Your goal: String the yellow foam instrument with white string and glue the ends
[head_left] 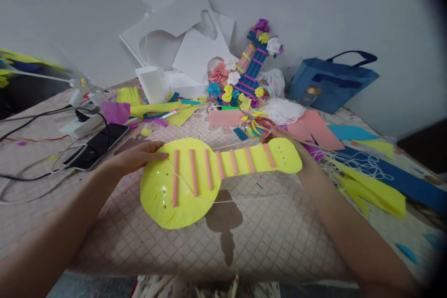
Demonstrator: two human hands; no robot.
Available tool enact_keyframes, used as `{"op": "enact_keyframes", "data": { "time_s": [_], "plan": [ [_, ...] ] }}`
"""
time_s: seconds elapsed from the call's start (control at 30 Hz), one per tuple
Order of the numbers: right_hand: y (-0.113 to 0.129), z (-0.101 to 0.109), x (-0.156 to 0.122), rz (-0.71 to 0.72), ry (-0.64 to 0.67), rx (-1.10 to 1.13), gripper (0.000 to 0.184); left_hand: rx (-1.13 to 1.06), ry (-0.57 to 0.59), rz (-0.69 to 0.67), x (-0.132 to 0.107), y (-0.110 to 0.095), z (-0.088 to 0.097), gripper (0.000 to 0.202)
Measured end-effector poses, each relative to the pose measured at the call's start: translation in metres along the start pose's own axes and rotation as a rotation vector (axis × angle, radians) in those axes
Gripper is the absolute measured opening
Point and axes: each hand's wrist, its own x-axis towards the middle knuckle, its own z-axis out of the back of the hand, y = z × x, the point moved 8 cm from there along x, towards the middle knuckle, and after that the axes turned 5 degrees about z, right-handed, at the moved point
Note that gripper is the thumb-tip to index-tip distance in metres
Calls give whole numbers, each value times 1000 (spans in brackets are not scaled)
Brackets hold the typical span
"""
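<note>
Your left grip (pixel 141 154) and right grip (pixel 277 133) are bare, as are your left forearm (pixel 80 214) and right forearm (pixel 344 223). Pale, dark-flecked cloth (pixel 164 285) shows near; whether you wear it is unclear.

i can read no text, label, brand, number or sign here, neither on the blue bag (pixel 337 89) nor on the dark phone (pixel 98 150)

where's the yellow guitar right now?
Head view, centre: the yellow guitar is above the table, its round body in the left hand and its other end by the right hand.
</note>
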Motion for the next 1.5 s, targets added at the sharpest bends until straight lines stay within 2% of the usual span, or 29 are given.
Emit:
{"op": "enact_keyframes", "data": {
  "time_s": [0.17,0.33,0.47,0.67,1.03,1.23,1.5],
  "plan": [
    [-9,8,2,-25,-9,-69,23,-184,-106,154,-4,11,1,44],
    [-11,7,0,-70,-59,-24,20,-291,-112,181,-6,12,-2,51],
    [-11,13,5,-36,-140,11,20,-350,-117,194,-7,16,-2,60],
    [-19,21,15,5,-127,73,22,-370,-124,217,-9,20,-5,62],
    [-24,23,17,20,-124,64,15,-354,-157,222,-13,17,-6,65],
    [-23,22,16,20,-151,76,17,-367,-251,239,-15,16,-4,74],
    [-21,21,15,29,-134,55,17,-362,-199,250,-14,22,-3,64]
  ]
}}
